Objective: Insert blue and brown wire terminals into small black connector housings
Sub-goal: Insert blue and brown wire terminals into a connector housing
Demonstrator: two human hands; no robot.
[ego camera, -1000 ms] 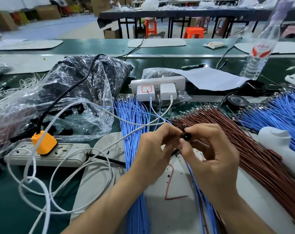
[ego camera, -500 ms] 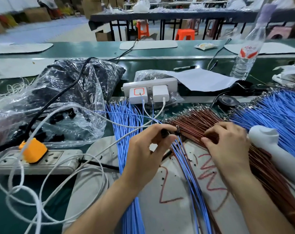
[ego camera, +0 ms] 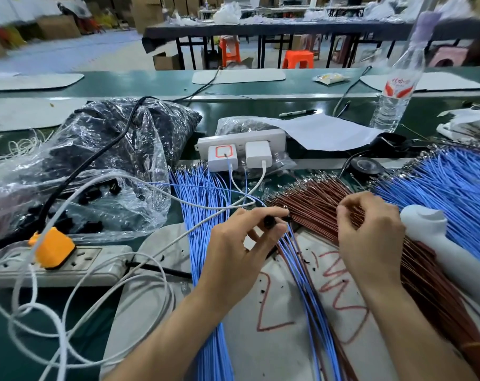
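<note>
Frame centre: left hand (ego camera: 241, 251) pinches black connector (ego camera: 269, 222) between thumb and forefinger. Right hand (ego camera: 370, 237) curls over brown wires (ego camera: 310, 202), centre right; fingers hide any grip, state indeterminate.

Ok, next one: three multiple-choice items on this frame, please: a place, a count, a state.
1. Where is the right hand?
A) on the brown wires
B) on the water bottle
C) on the orange plug

2. How many white chargers sit in the white power strip?
A) one
B) two
C) four

3. What is the left hand doing?
A) lying flat on the mat
B) pinching a small black connector housing
C) gripping a pen

Answers: 1 A, its curled fingers are on the brown bundle; 2 B, two are plugged in side by side; 3 B, the housing sits between thumb and forefinger.
</note>
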